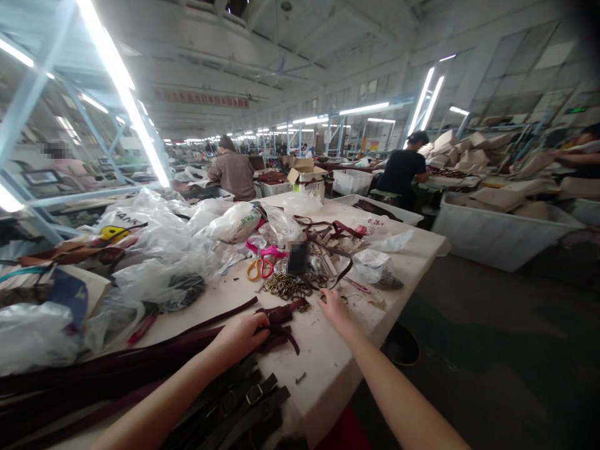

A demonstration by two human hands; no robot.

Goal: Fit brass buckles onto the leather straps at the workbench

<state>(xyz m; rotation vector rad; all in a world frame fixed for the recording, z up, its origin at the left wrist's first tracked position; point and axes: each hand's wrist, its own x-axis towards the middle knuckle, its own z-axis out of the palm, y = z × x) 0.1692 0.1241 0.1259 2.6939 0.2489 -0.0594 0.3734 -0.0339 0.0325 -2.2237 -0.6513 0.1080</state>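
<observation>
My left hand [244, 334] is closed on a dark maroon strap [281, 312] at the end of a long bundle of similar straps [154, 356] across the table. My right hand [334, 310] is to its right, fingers bent together low over the tabletop; whatever they pinch is too small to make out. Just beyond it lies a pile of brass-coloured metal rings [284, 286]. Scissors with orange and red handles [260, 269] rest behind the rings. In front of my left forearm, black straps with buckles [254, 394] lie near the table's edge.
Clear plastic bags [164, 269] heap up on the left of the table [323, 381]. A loose brown strap [345, 269] curves past a bagged bundle [375, 267] on the right. A cardboard box [307, 178] stands at the far end. White bins [497, 231] and seated people [403, 165] are beyond.
</observation>
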